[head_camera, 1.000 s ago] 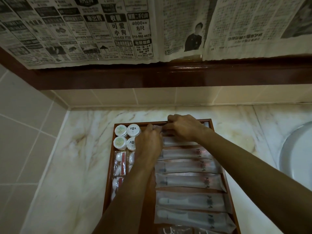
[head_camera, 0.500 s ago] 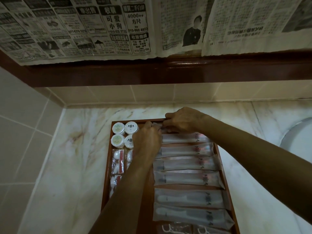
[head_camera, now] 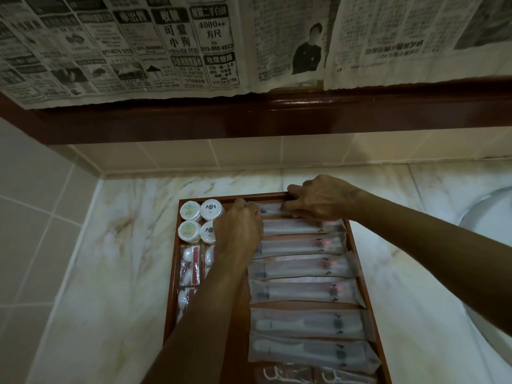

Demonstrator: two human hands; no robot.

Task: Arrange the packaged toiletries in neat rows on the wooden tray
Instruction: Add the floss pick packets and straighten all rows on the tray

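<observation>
A: Where is the sachet (head_camera: 273,209) lying relative to the hands?

B: Directly between them, at the far end of the wooden tray (head_camera: 171,295), just inside its back rim. Its long axis is running across, from one hand to the other, parallel to the packets below it. The left hand (head_camera: 238,229) is covering its left end, the right hand (head_camera: 318,199) its right end.

A: Grip?

B: The right hand's fingers are curling over the right end and the tray's back edge. The left hand's fingers are bending onto the left end; whether they are pinching or only pressing, cannot tell. Neither hand is nearer; each is touching its own end.

A: Looks?

B: A long, flat, frosted translucent sleeve with a pale slender item inside, mostly hidden. Likely slippery and light. The row of like packets (head_camera: 302,268) is stacking towards the wrists, touching or slightly overlapping.

A: Elsewhere?

B: Left of the left hand, four round white soaps (head_camera: 190,211), cotton-bud packs (head_camera: 189,263) below them. The tray is sitting on the marble worktop (head_camera: 116,267).

A: Judgement?

B: Squaring the top packet against the rim; arranging looks nearly finished.
</observation>
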